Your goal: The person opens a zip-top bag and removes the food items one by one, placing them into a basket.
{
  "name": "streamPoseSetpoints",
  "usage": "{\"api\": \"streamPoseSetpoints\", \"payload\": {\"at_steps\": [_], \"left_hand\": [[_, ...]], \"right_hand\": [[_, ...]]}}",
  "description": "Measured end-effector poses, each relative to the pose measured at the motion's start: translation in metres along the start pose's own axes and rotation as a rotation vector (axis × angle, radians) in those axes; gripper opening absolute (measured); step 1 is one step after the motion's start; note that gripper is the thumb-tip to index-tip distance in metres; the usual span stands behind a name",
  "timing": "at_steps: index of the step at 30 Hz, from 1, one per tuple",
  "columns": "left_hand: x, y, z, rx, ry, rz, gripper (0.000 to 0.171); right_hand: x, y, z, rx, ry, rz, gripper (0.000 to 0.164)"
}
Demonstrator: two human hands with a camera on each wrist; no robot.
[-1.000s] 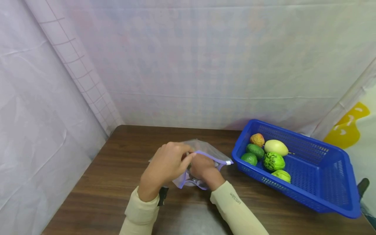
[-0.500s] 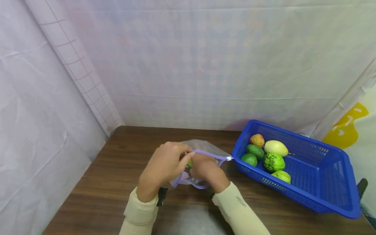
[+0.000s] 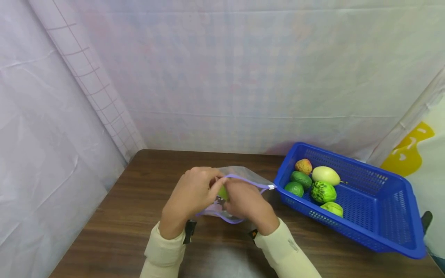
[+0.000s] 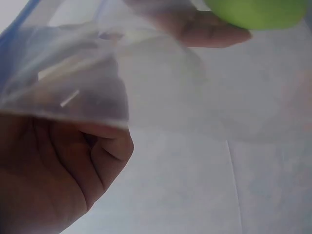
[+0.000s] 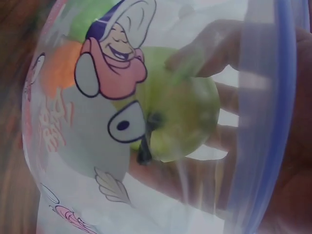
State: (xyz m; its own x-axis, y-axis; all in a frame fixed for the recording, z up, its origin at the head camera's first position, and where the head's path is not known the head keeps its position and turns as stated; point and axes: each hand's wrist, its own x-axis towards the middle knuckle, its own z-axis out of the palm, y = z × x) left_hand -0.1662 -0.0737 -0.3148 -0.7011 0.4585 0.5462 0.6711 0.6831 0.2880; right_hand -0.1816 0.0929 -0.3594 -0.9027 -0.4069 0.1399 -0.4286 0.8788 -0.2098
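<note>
A clear zip bag [image 3: 243,173] with a purple edge and a white slider [image 3: 271,187] stands mid-table. My left hand [image 3: 192,193] pinches its rim at the left side. Through the bag's mouth reaches my right hand [image 3: 247,199], its fingers round a green apple [image 5: 183,112] with a dark stem. Cartoon figures printed on the bag cover part of the apple in the right wrist view. Behind the print show an orange round thing [image 5: 61,70] and a greener one [image 5: 85,19]. From the head, the apple is mostly hidden by the hands.
A blue plastic basket [image 3: 373,193] stands at the right, close to the bag's slider end. It holds a pale yellow fruit [image 3: 326,175], a reddish fruit [image 3: 303,166] and several green ones. White sheets [image 3: 222,77] hang behind the brown table [image 3: 132,216].
My right hand has drawn back slightly toward me and more of the wrist shows. Some green now shows between the hands. The left hand keeps its pinch on the bag rim.
</note>
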Motion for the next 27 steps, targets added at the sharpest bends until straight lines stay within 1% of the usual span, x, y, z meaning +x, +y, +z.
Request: {"api": "streamPoseSetpoints", "payload": {"at_steps": [5,8,13,16,20,23,27], "left_hand": [[0.000,-0.001,-0.002,0.010,0.015,0.001,0.013],[0.000,-0.001,-0.003,0.019,0.020,-0.008,0.012],[0.000,-0.003,-0.004,0.035,0.041,-0.004,0.010],[-0.001,-0.004,-0.004,0.033,0.055,0.002,0.010],[-0.001,-0.005,-0.005,0.035,0.064,0.004,0.010],[0.000,-0.006,-0.004,0.040,0.064,0.005,0.011],[0.000,-0.006,-0.005,0.043,0.060,0.000,0.011]], "right_hand": [[-0.003,-0.001,-0.004,-0.015,0.075,-0.057,0.052],[-0.005,-0.002,-0.006,-0.024,0.100,-0.092,0.053],[-0.008,-0.003,-0.012,-0.020,0.105,-0.160,0.049],[-0.011,-0.004,-0.016,-0.004,0.108,-0.201,0.056],[-0.016,-0.004,-0.023,0.003,0.112,-0.238,0.071],[-0.020,-0.004,-0.027,-0.003,0.107,-0.251,0.074],[-0.025,-0.004,-0.032,-0.004,0.099,-0.270,0.074]]}}
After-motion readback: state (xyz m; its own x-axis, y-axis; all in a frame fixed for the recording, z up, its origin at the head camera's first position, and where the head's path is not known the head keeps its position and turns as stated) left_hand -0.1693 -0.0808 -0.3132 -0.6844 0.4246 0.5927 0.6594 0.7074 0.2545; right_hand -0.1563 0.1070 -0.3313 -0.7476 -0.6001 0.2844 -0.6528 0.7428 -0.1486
